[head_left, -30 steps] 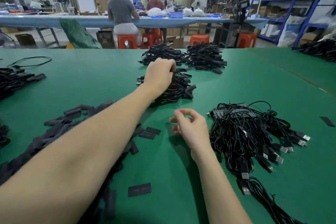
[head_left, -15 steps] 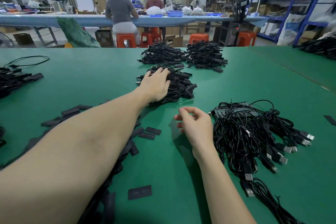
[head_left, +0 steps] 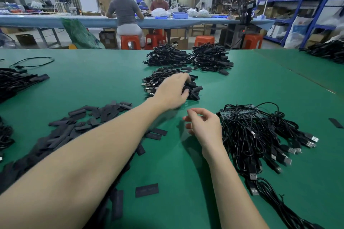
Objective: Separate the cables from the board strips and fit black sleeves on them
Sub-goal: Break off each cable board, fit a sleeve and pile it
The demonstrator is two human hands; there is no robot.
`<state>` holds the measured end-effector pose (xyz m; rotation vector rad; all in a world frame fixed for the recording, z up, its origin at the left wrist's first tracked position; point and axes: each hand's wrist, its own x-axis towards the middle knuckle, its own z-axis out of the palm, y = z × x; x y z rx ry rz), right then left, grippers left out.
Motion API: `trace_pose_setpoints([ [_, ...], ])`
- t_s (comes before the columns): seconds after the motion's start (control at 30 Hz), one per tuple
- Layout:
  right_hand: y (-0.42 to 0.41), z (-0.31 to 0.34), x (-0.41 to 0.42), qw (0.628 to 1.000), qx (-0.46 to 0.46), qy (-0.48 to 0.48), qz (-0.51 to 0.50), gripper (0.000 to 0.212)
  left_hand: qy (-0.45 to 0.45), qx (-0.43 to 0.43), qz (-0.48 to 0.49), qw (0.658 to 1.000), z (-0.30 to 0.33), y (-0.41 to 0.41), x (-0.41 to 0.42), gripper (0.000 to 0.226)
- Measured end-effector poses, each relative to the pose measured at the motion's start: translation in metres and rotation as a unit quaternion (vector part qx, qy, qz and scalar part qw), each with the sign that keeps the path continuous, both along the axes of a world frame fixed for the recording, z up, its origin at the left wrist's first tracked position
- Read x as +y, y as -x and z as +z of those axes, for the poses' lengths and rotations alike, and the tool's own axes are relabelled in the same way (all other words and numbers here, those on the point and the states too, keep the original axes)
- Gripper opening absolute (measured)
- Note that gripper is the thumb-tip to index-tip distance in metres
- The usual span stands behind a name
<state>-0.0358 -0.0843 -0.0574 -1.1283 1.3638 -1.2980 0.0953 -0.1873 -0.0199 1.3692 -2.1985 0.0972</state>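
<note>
Two bare hands were out over the green table [head_left: 242, 83]. The left hand [head_left: 172, 93] lay on a pile of sleeved cables [head_left: 193, 87] near the middle of the table, its fingers spread and a bit blurry, touching the top of the pile. The right hand [head_left: 204, 126] was just beside a bunch of cables [head_left: 251, 135] still joined to a board strip [head_left: 240, 112] toward the right edge; its fingers were curled loosely, holding nothing I could see. Loose black sleeves [head_left: 74, 126] lay scattered toward the left edge. Two more cable piles [head_left: 186, 55] sat by the far edge.
</note>
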Motion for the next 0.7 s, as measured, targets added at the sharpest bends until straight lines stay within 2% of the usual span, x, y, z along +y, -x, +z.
trace_pose_setpoints([
  [0.17, 0.028, 0.009, 0.002, 1.000, 0.025, -0.004, -0.004, 0.008, -0.135, 0.102, -0.056, 0.984, -0.013, 0.041, 0.018, 0.017],
  [0.23, 0.043, 0.013, 0.002, 0.999, 0.035, -0.011, -0.016, 0.009, -0.185, 0.135, -0.042, 0.972, -0.014, 0.060, 0.019, 0.017],
  [0.37, 0.069, 0.022, 0.000, 0.995, 0.092, -0.018, -0.042, 0.011, -0.295, 0.147, -0.026, 0.944, -0.016, 0.092, 0.017, 0.023],
  [0.53, 0.089, 0.029, 0.000, 0.988, 0.124, -0.048, -0.082, 0.012, -0.302, 0.209, 0.043, 0.929, -0.018, 0.111, 0.016, 0.015],
  [0.6, 0.092, 0.028, 0.002, 0.987, 0.120, -0.058, -0.088, 0.010, -0.336, 0.254, 0.047, 0.906, -0.015, 0.116, 0.016, 0.014],
  [0.7, 0.094, 0.031, 0.004, 0.984, 0.142, -0.061, -0.091, 0.011, -0.420, 0.342, 0.014, 0.840, -0.006, 0.121, 0.024, 0.022],
])
